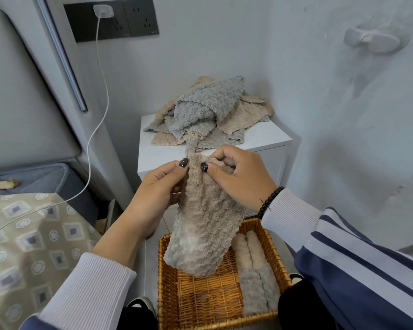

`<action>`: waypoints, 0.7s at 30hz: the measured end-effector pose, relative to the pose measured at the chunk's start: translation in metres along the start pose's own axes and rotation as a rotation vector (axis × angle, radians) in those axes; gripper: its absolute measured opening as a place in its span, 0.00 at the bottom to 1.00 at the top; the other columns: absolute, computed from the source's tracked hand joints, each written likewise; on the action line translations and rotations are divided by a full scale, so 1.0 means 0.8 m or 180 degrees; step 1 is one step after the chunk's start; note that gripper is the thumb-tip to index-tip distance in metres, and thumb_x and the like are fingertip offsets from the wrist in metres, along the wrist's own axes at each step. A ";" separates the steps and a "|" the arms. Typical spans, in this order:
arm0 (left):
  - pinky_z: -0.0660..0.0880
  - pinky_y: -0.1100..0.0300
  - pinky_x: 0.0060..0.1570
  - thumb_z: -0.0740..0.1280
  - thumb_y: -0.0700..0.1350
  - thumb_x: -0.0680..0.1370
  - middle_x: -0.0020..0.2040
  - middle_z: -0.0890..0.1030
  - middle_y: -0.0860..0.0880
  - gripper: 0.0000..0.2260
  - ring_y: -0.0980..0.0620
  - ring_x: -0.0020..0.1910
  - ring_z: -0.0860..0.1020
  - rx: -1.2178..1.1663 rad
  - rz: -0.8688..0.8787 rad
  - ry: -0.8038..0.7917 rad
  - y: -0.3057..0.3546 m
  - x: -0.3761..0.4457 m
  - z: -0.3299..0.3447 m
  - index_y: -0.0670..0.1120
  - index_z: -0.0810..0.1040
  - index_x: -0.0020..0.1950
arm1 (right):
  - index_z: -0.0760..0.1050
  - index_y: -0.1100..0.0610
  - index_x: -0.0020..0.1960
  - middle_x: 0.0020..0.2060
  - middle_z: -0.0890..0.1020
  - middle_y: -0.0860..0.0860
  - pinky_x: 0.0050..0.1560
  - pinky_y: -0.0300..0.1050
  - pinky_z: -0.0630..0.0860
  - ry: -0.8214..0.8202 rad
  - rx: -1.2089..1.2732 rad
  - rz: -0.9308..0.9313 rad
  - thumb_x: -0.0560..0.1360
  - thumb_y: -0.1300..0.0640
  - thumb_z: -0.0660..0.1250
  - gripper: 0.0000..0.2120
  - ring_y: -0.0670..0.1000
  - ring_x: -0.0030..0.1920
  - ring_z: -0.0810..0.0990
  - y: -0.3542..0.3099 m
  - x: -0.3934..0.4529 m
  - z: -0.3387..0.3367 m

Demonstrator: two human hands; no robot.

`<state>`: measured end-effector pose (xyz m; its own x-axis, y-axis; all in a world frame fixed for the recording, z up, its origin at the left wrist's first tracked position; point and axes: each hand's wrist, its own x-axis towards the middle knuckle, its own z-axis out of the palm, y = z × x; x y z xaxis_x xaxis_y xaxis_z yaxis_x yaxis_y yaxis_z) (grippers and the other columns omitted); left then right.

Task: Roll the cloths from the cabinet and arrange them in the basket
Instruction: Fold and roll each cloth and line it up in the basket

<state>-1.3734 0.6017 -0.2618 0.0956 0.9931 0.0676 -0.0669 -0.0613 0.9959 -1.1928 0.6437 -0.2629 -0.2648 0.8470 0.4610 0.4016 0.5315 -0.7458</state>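
Beige cloth (205, 225) hangs lengthwise above the basket (163, 277), its long axis vertical. Both hands, left hand (157, 186) and right hand (239, 175), pinch its top edge in their fingers, equally near.

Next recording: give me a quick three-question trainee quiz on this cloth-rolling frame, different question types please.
1. True or false: the left hand and right hand both pinch the top edge of the hanging cloth.
2. Where do the rolled cloths lie in the basket: A left side, B right side, C centre?
3. Fill in: the unrolled pile sits on the white ____.

Key: 1 true; 2 B; 3 cabinet.
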 end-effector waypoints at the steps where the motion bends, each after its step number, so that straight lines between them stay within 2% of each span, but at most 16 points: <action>1: 0.71 0.63 0.34 0.68 0.52 0.77 0.35 0.75 0.48 0.09 0.52 0.33 0.71 -0.0016 0.0009 -0.0047 0.001 -0.001 -0.001 0.52 0.83 0.39 | 0.75 0.52 0.42 0.28 0.76 0.36 0.30 0.30 0.64 0.0006 -0.0063 -0.0013 0.75 0.50 0.70 0.07 0.42 0.26 0.68 0.000 0.000 0.000; 3: 0.76 0.62 0.36 0.75 0.52 0.72 0.41 0.83 0.45 0.08 0.49 0.36 0.79 0.0035 0.0051 -0.0110 0.002 -0.003 -0.002 0.49 0.84 0.46 | 0.73 0.50 0.40 0.26 0.73 0.41 0.29 0.32 0.62 0.0037 -0.0164 -0.0072 0.74 0.49 0.70 0.09 0.43 0.26 0.66 -0.001 -0.002 0.000; 5: 0.81 0.60 0.41 0.75 0.46 0.70 0.47 0.86 0.43 0.12 0.48 0.43 0.85 0.0064 0.0074 -0.0126 -0.002 -0.003 -0.003 0.45 0.83 0.52 | 0.73 0.51 0.39 0.26 0.72 0.43 0.28 0.34 0.62 0.0026 -0.0261 -0.0141 0.73 0.49 0.71 0.10 0.44 0.26 0.66 -0.002 -0.003 0.000; 9: 0.82 0.58 0.45 0.72 0.41 0.71 0.47 0.86 0.43 0.12 0.49 0.44 0.85 0.0202 0.0082 0.0004 -0.003 -0.003 -0.003 0.41 0.81 0.53 | 0.76 0.56 0.40 0.25 0.71 0.47 0.29 0.38 0.62 -0.0328 -0.0533 -0.0076 0.73 0.47 0.69 0.12 0.46 0.27 0.65 -0.001 -0.002 -0.010; 11: 0.82 0.59 0.44 0.70 0.39 0.73 0.45 0.87 0.45 0.08 0.51 0.42 0.84 0.0271 0.0133 0.0167 -0.003 0.000 -0.008 0.42 0.81 0.51 | 0.77 0.62 0.41 0.25 0.70 0.50 0.29 0.38 0.59 -0.0604 -0.0592 0.0004 0.73 0.45 0.69 0.19 0.45 0.26 0.64 0.001 0.000 -0.019; 14: 0.79 0.52 0.49 0.67 0.35 0.78 0.45 0.86 0.45 0.07 0.48 0.44 0.82 0.0428 0.0224 0.0393 -0.003 0.003 -0.017 0.44 0.81 0.51 | 0.75 0.67 0.38 0.30 0.76 0.62 0.33 0.44 0.60 -0.0793 -0.0936 -0.0005 0.72 0.41 0.69 0.26 0.49 0.30 0.67 0.002 0.003 -0.030; 16: 0.77 0.54 0.47 0.67 0.36 0.79 0.45 0.86 0.47 0.07 0.47 0.43 0.80 0.0641 0.0329 0.0426 -0.004 0.004 -0.018 0.47 0.81 0.50 | 0.75 0.65 0.37 0.33 0.77 0.60 0.35 0.45 0.62 -0.0751 -0.1105 -0.0022 0.71 0.42 0.71 0.24 0.50 0.33 0.69 0.004 0.003 -0.033; 18: 0.77 0.65 0.41 0.67 0.38 0.79 0.42 0.87 0.53 0.07 0.56 0.40 0.81 0.0933 0.0445 0.0363 -0.005 0.003 -0.013 0.50 0.81 0.48 | 0.78 0.62 0.38 0.39 0.77 0.55 0.42 0.45 0.65 -0.0663 -0.1284 -0.0061 0.71 0.44 0.73 0.20 0.50 0.42 0.69 0.006 0.000 -0.032; 19: 0.77 0.67 0.39 0.68 0.38 0.78 0.43 0.87 0.54 0.07 0.58 0.40 0.82 0.0980 0.0449 0.0311 -0.006 0.003 -0.012 0.50 0.81 0.48 | 0.78 0.60 0.39 0.42 0.75 0.52 0.47 0.44 0.65 -0.0567 -0.1283 -0.0077 0.70 0.45 0.74 0.17 0.49 0.47 0.68 0.007 -0.001 -0.031; 21: 0.79 0.62 0.43 0.69 0.37 0.77 0.46 0.87 0.51 0.08 0.54 0.45 0.83 0.0803 0.0363 0.0243 -0.006 0.003 -0.010 0.49 0.82 0.50 | 0.77 0.55 0.38 0.49 0.74 0.48 0.52 0.39 0.64 -0.0370 -0.0976 0.0057 0.68 0.48 0.76 0.13 0.47 0.53 0.68 0.007 -0.002 -0.032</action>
<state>-1.3805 0.6049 -0.2669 0.0259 0.9824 0.1848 0.1773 -0.1864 0.9663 -1.1677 0.6456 -0.2559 -0.3465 0.8585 0.3781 0.6476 0.5106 -0.5656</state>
